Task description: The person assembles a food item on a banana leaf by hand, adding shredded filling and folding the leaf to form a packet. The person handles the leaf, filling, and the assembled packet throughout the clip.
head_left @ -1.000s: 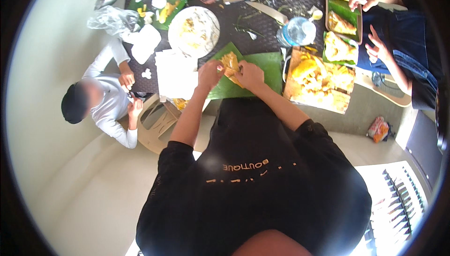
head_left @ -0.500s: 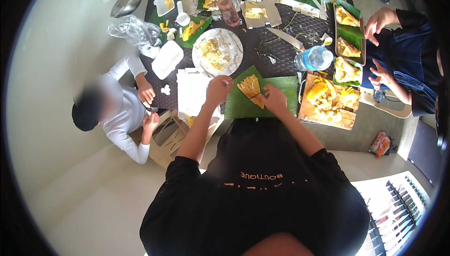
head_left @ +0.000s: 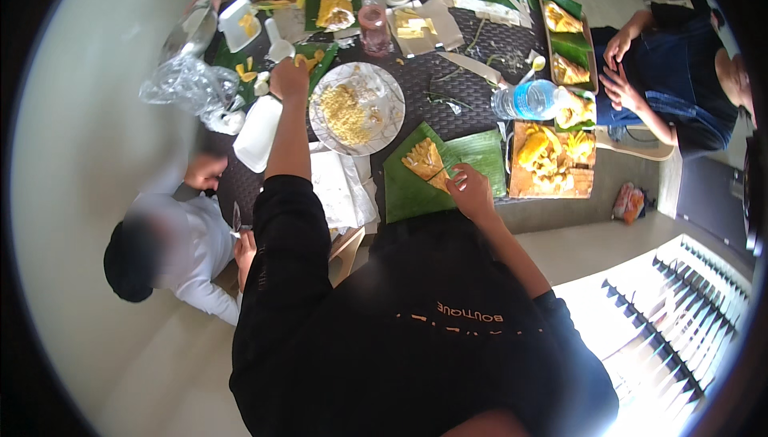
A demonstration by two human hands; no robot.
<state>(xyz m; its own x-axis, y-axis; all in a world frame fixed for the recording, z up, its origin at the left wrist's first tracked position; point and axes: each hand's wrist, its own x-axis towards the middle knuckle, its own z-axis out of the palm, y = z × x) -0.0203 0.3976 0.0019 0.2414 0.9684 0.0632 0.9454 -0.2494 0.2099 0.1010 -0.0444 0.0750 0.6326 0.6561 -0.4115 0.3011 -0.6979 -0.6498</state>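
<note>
On a green banana leaf [head_left: 404, 189] in front of me lies a wedge-shaped folded yellow wrap [head_left: 424, 161] with pale streaks, a thin dark band near its narrow end. My right hand [head_left: 470, 191] pinches that narrow end between thumb and fingers. My left hand [head_left: 290, 79] reaches far across the table to yellow strips [head_left: 310, 59] lying on another piece of leaf; its fingers are hidden from view, so any grip there cannot be made out. Right of that hand stands a round marbled plate [head_left: 386, 95] with crumbly yellow food.
A large knife [head_left: 474, 66] lies beyond the leaf, near a water bottle [head_left: 524, 101]. At right sit a wooden board [head_left: 552, 191] of yellow fruit and a tray [head_left: 594, 61] of wraps. White paper [head_left: 340, 189] lies near my left arm. People [head_left: 188, 237] stand at both sides.
My left hand has left the wrap and stretched forward and left to the yellow strips. My right hand stays at the wrap's narrow end. The metal bowl at the far left has come lower.
</note>
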